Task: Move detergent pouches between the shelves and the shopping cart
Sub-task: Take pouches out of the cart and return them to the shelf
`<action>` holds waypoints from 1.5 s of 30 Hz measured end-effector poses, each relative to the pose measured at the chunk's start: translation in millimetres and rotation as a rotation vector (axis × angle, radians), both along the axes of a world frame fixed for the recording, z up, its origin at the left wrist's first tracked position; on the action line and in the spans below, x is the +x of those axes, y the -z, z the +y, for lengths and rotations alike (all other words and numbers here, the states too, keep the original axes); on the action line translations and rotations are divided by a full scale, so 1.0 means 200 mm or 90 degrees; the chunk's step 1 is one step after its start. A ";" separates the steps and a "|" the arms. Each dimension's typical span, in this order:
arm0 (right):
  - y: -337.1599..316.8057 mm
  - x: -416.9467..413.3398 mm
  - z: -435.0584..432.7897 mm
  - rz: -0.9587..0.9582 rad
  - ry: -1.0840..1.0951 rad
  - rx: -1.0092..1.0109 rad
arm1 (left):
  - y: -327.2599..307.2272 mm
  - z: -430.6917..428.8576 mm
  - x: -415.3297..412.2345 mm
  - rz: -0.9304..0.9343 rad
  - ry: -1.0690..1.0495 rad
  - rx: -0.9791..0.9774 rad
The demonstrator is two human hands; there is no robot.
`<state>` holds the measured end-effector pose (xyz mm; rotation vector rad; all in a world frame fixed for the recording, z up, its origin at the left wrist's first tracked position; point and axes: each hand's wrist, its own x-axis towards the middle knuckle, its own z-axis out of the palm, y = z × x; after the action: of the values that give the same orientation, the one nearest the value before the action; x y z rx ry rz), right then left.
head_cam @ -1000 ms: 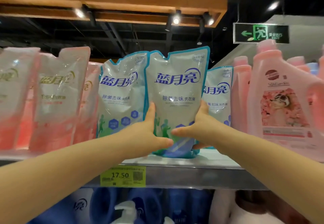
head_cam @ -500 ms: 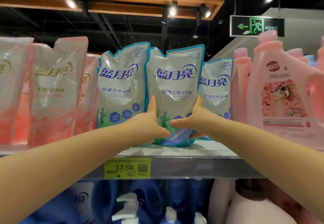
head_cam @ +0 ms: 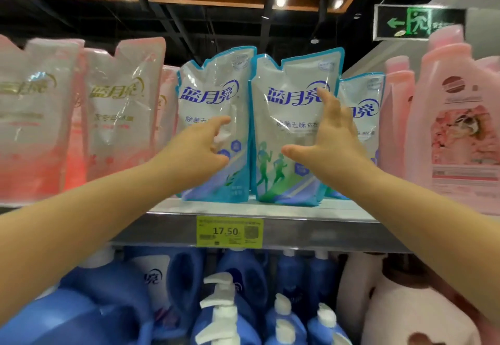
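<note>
A blue-and-white detergent pouch (head_cam: 289,117) stands upright on the metal shelf (head_cam: 270,208), in the middle of the view. My right hand (head_cam: 328,133) is spread open in front of its right side, fingers straight and pointing up, apparently touching the pouch face. My left hand (head_cam: 200,147) hovers open in front of a second blue pouch (head_cam: 213,101) just to the left, fingers loose and holding nothing. A third blue pouch (head_cam: 364,106) stands behind my right hand. The shopping cart is out of view.
Pink-and-white pouches (head_cam: 121,106) fill the shelf to the left. Pink detergent bottles (head_cam: 457,117) stand on the right. A yellow 17.50 price tag (head_cam: 229,232) hangs on the shelf edge. Blue pump bottles (head_cam: 221,307) crowd the shelf below.
Both hands have let go of the middle blue pouch, which now stands on the shelf by itself. The right hand rose and spread; the left hand moved leftward.
</note>
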<state>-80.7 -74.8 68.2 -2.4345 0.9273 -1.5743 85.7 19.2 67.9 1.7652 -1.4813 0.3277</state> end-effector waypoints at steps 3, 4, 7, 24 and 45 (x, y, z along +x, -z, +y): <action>0.02 0.07 0.05 0.055 -0.041 -0.032 | 0.00 0.03 0.09 -0.004 -0.050 -0.056; 0.03 0.10 0.07 0.094 -0.052 -0.019 | 0.00 0.04 0.11 0.012 -0.058 -0.062; 0.04 0.21 0.09 0.244 -0.045 0.046 | 0.00 0.05 0.15 0.081 -0.072 -0.018; 0.05 0.40 0.15 0.247 -0.095 0.334 | 0.05 0.02 0.20 0.210 -0.020 0.106; 0.19 -0.34 0.66 -0.108 -0.024 0.000 | 0.19 0.46 -0.54 0.051 0.257 -0.205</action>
<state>-149.1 56.9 30.9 -2.2607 0.8467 -1.7350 -22.0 110.7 29.0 1.1826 -1.5845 0.2641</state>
